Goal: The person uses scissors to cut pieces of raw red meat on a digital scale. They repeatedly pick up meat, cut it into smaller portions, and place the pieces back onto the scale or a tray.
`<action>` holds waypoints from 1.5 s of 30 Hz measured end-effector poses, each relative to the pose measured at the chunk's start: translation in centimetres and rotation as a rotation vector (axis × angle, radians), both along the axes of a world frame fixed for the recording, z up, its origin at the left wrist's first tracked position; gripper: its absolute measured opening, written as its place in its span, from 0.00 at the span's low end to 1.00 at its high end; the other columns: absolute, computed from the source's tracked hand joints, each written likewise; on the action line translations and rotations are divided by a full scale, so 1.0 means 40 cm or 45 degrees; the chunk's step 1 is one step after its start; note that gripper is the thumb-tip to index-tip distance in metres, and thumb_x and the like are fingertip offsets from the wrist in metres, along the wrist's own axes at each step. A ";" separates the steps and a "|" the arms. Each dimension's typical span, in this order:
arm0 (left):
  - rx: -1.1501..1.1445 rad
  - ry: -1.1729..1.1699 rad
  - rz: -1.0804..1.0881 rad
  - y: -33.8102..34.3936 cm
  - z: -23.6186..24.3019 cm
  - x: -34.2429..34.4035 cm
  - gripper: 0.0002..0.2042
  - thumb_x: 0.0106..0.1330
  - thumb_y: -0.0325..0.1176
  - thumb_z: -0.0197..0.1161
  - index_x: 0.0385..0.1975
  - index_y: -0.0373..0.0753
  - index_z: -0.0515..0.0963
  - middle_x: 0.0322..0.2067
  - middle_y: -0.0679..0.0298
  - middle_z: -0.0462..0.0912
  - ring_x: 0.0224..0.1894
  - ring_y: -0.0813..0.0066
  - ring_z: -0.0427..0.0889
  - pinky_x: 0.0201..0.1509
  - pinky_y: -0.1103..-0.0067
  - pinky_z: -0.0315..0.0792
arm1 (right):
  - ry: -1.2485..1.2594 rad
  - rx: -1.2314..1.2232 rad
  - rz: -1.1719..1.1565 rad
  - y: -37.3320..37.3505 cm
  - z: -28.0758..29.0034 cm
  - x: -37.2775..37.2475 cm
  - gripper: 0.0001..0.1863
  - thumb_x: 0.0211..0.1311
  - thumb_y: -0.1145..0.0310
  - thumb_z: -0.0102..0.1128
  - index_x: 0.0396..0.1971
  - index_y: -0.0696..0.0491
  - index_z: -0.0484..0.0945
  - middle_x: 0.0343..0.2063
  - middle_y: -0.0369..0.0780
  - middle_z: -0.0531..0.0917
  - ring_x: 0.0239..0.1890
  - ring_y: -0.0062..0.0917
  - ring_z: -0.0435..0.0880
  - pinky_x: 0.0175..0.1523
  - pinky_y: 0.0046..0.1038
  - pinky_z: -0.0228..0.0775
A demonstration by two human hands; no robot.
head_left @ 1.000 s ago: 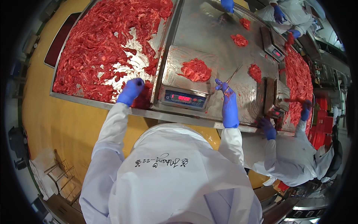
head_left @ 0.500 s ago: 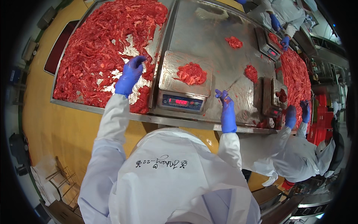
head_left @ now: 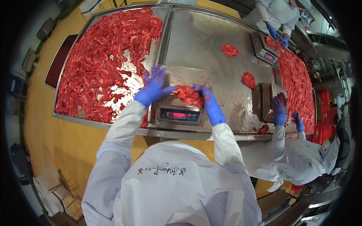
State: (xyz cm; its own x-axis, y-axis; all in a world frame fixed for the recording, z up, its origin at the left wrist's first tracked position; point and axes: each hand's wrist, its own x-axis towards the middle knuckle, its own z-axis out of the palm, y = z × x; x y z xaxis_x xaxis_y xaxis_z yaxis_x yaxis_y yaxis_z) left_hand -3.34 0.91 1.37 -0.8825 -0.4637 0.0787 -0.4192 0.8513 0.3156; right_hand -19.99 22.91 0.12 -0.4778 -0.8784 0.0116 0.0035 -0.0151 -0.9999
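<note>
A portion of raw red meat point(head_left: 189, 95) lies bunched on the steel plate of a bench scale point(head_left: 179, 115) with a lit red display. My left hand point(head_left: 152, 87), in a blue glove, is open at the plate's left side, fingers spread and thumb reaching the meat's left edge. From the other side my right hand point(head_left: 212, 106), also gloved in blue, curls its fingers over the meat's right edge. No tool shows in the right hand, though its palm is hidden.
Left of the scale, a steel tray point(head_left: 92, 122) holds a large heap of raw meat point(head_left: 102, 64). Two small meat portions point(head_left: 229, 50) rest on the steel table point(head_left: 200, 35). Co-workers with blue gloves stand at other scales point(head_left: 264, 49) on the right, beside another meat heap point(head_left: 298, 83).
My left hand has come right from over the heap to the scale. My right hand has moved left to the meat, which now sits nearer me; the thin tool it held no longer shows.
</note>
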 end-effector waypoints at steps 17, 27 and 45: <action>-0.063 0.020 -0.023 0.072 0.023 -0.064 0.36 0.64 0.44 0.58 0.70 0.47 0.49 0.70 0.43 0.40 0.72 0.39 0.35 0.69 0.46 0.33 | -1.154 -0.835 -0.364 -0.059 0.020 -0.252 0.32 0.70 0.44 0.39 0.65 0.50 0.61 0.66 0.38 0.64 0.68 0.34 0.60 0.71 0.42 0.48; 0.333 -0.111 0.665 -0.177 -0.142 0.529 0.31 0.63 0.51 0.56 0.65 0.45 0.61 0.66 0.46 0.57 0.69 0.42 0.52 0.69 0.55 0.53 | -0.061 -0.374 -0.409 -0.279 0.123 -0.047 0.31 0.74 0.50 0.35 0.65 0.60 0.57 0.67 0.44 0.60 0.71 0.28 0.54 0.74 0.31 0.38; 0.575 -0.443 -0.061 -0.318 -0.247 0.321 0.17 0.57 0.51 0.62 0.38 0.46 0.82 0.50 0.54 0.75 0.60 0.47 0.66 0.64 0.53 0.58 | 0.214 0.367 -0.487 -0.297 0.254 0.405 0.28 0.72 0.53 0.41 0.57 0.61 0.70 0.60 0.45 0.71 0.64 0.27 0.65 0.69 0.29 0.48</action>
